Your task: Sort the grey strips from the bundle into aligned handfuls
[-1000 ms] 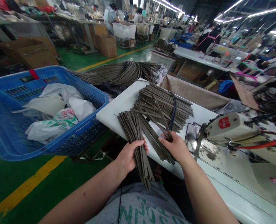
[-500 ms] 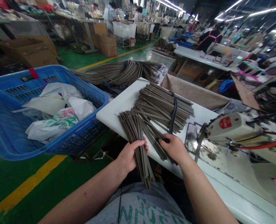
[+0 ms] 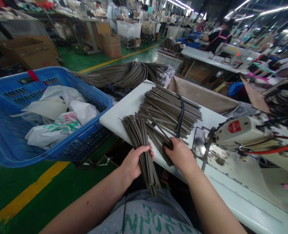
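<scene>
My left hand (image 3: 136, 161) is wrapped round a bundle of flat grey-brown strips (image 3: 137, 131), held at the table's near edge with its lower ends over my lap. My right hand (image 3: 180, 152) is closed, thumb and fingers pinching strips from a smaller loose group (image 3: 158, 138) beside the bundle. Its fingertips are partly hidden. Behind both hands a large pile of the same strips (image 3: 167, 105) lies on the white table (image 3: 119, 110). A dark curved band (image 3: 182, 113) lies across that pile and runs down to my right hand.
A blue plastic basket (image 3: 85, 138) with white bags (image 3: 58, 128) stands at the left. To the right is a sewing machine (image 3: 248, 133) on the table. Behind the table lie long coiled strips (image 3: 124, 74). A person in dark clothes (image 3: 219, 39) sits at another machine further back.
My right hand has shifted slightly up and left over the loose strips, and a thin strip there now slants differently. My left hand keeps its hold on the bundle.
</scene>
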`<state>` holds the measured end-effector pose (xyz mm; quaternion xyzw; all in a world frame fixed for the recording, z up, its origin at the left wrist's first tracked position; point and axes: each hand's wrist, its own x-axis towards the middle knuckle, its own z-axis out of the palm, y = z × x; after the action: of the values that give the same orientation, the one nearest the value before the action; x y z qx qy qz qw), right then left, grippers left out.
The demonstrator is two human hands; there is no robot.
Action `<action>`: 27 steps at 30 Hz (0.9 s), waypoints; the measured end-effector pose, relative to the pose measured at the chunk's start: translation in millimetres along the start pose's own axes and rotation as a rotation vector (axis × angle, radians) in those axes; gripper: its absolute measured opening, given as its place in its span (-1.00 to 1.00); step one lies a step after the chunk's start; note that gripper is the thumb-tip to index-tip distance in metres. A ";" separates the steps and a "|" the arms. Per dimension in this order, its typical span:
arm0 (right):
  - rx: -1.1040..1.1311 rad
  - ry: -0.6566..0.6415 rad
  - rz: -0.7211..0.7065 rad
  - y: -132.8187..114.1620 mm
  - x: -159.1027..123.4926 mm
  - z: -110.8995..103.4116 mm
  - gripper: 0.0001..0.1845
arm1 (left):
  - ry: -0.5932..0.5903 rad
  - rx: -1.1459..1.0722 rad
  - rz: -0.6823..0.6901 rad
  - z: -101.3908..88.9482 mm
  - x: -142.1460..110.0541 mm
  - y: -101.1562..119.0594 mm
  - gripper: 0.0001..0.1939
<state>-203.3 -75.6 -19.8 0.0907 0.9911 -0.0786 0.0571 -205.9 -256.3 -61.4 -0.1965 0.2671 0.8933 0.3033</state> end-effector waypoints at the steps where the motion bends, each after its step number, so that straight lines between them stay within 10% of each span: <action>1: -0.025 -0.018 0.003 -2.4 -0.1 -0.4 -0.80 | -0.001 0.000 0.004 -0.1 -0.3 0.1 -0.81; 12: -0.212 0.001 -0.062 -7.0 5.9 -0.5 -0.78 | 0.036 0.008 0.042 -3.5 -1.1 2.1 -0.81; 27: 0.069 -0.128 -0.003 -4.1 9.8 -3.3 -0.80 | 0.062 0.038 0.062 -2.8 1.3 0.2 -0.76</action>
<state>-214.0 -77.3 -17.2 0.0856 0.9823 -0.1183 0.1173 -206.4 -257.5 -64.1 -0.2101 0.2992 0.8905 0.2708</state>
